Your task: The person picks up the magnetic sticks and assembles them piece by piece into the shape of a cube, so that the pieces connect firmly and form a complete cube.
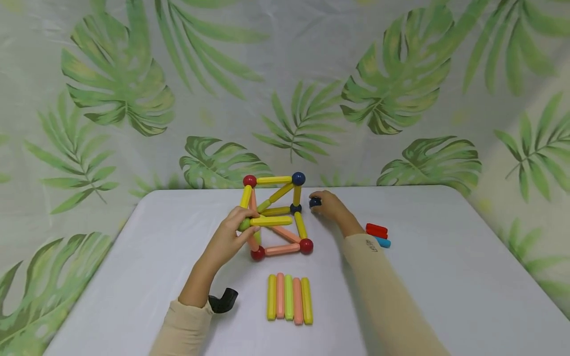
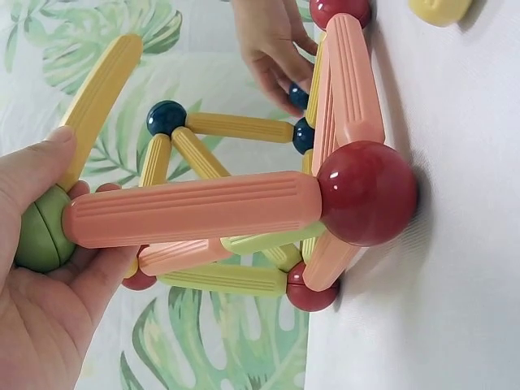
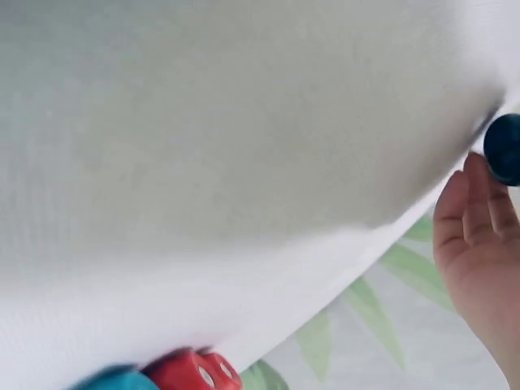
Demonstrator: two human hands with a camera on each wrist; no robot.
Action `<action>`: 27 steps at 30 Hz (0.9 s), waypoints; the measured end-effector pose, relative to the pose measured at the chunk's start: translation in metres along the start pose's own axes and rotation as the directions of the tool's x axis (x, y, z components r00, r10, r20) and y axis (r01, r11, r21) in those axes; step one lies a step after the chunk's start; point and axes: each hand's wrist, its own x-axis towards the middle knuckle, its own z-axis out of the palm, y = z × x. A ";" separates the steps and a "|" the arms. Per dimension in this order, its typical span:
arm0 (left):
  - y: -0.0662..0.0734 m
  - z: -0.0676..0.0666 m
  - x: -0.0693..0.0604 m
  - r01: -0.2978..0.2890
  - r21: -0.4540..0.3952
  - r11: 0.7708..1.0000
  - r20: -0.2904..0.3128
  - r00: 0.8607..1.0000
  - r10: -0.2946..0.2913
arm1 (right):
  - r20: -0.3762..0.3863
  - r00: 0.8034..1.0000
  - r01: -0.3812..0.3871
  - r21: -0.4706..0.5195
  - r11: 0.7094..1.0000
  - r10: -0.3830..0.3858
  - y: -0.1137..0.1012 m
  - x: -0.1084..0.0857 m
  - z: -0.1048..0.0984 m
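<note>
A frame of magnetic sticks (image 1: 282,249) and balls stands on the table, with red balls (image 2: 367,193) and dark blue balls (image 1: 298,178) at its corners. My left hand (image 1: 228,240) grips a green ball (image 2: 42,231) at the frame's near upper corner, the thumb lying over the base of a yellow stick (image 1: 270,221). That stick points right, its far end touching no ball. A pink stick (image 2: 195,210) runs from the green ball down to a red one. Just right of the frame, my right hand (image 1: 330,206) pinches a loose dark blue ball (image 1: 315,201) between its fingertips.
Several yellow, pink and green sticks (image 1: 289,297) lie in a row at the front. Red sticks (image 1: 376,229) and a blue stick (image 1: 383,242) lie beside the right forearm. A leaf-patterned cloth (image 1: 294,123) hangs behind the white table (image 1: 445,277).
</note>
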 end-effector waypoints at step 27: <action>0.004 0.013 0.001 -0.032 -0.016 0.999 -0.081 0.996 0.031 | -0.071 0.937 0.295 0.683 0.668 -0.341 -0.071 -0.119 -0.024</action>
